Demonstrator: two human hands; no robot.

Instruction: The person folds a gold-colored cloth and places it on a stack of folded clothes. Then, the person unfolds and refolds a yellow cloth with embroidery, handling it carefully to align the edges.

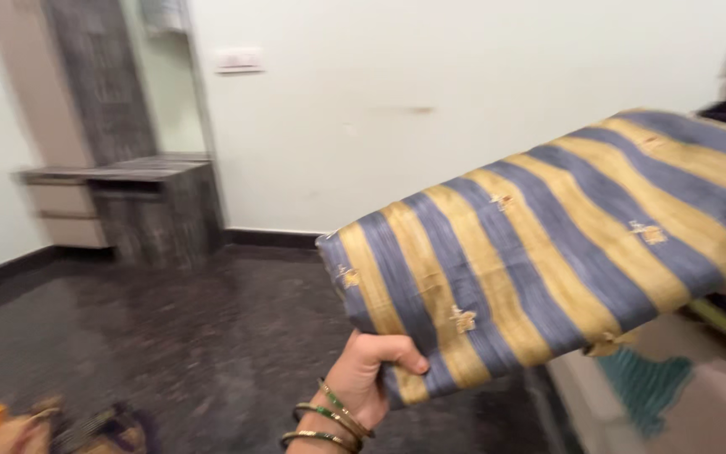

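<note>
I am carrying a folded striped cloth (548,252), blue-grey and mustard bands with small woven motifs, held up flat in front of me; as I judge it, this is the carrying step, with the bundle off any surface and supported from beneath. My left hand (367,378) is gripping the cloth's near left corner: the thumb (397,351) is pressing over the lower edge of the folds while the rest of my fingers are curling underneath, out of sight, so the corner is being pinched between thumb and palm. Bangles (329,416) are sitting on that wrist, just below the cloth. My right hand is harder to read; a patch of skin is showing at the frame's edge under the cloth's far right end, but I cannot tell how those fingers are set.

Measured from the cloth, the dark polished floor (170,336) is lying well below it, a grey stone counter (144,189) is standing well apart to its left against the pale wall (397,109), and a teal garment (644,382) is lying below its right half. Something orange and brown (10,429) is sitting far below and to the left.

The next move, I think, is calling for keeping the stack level so the folds are not sliding apart.
</note>
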